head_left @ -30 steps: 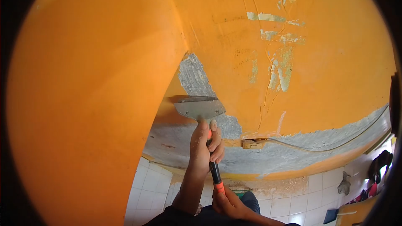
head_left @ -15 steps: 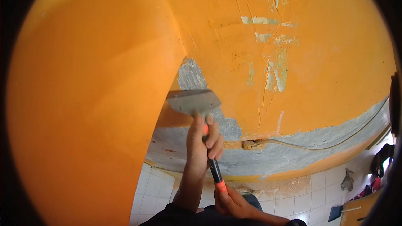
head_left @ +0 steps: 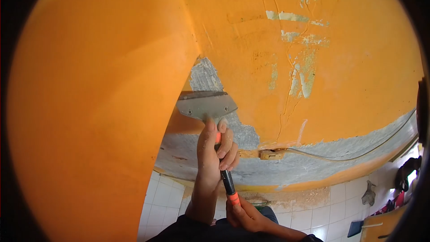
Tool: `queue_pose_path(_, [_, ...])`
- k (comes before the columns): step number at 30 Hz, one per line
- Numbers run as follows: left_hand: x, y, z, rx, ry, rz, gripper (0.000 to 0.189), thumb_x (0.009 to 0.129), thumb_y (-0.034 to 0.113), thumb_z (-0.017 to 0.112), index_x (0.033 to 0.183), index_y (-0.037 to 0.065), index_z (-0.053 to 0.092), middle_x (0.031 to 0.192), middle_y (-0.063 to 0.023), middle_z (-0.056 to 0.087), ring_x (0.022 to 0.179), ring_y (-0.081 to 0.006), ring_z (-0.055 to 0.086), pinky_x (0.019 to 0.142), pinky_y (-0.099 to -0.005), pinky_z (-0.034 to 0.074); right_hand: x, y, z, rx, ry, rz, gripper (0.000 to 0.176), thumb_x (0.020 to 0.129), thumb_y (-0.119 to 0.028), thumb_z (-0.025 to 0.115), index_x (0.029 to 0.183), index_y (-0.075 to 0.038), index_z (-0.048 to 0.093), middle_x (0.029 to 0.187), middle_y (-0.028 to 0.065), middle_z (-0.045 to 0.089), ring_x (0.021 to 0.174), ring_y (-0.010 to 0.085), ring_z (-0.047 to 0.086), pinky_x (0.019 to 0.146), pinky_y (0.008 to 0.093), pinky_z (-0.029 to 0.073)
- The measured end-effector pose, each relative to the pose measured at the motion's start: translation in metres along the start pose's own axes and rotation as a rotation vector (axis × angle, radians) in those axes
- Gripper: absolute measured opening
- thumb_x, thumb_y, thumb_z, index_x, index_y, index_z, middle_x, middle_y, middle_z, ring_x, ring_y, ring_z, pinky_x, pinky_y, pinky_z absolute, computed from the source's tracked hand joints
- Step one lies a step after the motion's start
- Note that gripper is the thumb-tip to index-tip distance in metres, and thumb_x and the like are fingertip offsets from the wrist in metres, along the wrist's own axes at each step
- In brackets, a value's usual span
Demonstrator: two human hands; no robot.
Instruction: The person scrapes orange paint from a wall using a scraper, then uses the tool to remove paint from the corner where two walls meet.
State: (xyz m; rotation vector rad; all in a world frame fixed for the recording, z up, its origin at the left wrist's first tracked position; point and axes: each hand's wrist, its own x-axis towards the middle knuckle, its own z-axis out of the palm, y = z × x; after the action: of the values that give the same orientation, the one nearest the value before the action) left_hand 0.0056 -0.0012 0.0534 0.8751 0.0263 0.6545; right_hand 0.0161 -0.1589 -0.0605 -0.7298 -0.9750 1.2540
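A wide metal scraper (head_left: 207, 105) lies with its blade against the orange wall (head_left: 242, 80), over the lower part of a bare grey patch (head_left: 206, 76) beside the wall's corner. Just below the blade, my left hand (head_left: 217, 148) is wrapped round the upper handle. Lower down, my right hand (head_left: 244, 215) grips the red end of the black handle (head_left: 228, 182). Cracks and peeled pale patches (head_left: 295, 80) mark the wall to the right.
An orange wall face (head_left: 89, 107) fills the left side. A socket box (head_left: 271, 154) with a cable (head_left: 340, 158) sits low on the wall. White floor tiles (head_left: 313, 217) show below, with a grey cloth-like thing (head_left: 369, 193) and dark items at the right.
The scraper blade has moved slightly up the wall, with both hands still on the handle. The view has shifted a little, so the peeled patches appear further right.
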Motion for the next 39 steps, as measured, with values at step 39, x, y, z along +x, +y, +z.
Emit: queue_pose_path(39, [0.006, 0.024, 0.027, 0.171, 0.060, 0.099, 0.031, 0.102, 0.042, 0.034, 0.092, 0.014, 0.041, 0.055, 0.0059, 0.030, 0.033, -0.0034, 0.023, 0.031, -0.0198, 0.024, 0.006, -0.031, 0.012, -0.018, -0.042, 0.023, 0.041, 0.101, -0.045, 0.033, 0.096, -0.005, 0.039, 0.066, 0.0025, 0.043, 0.055, 0.0107, 0.042, 0.052, 0.0234, 0.035])
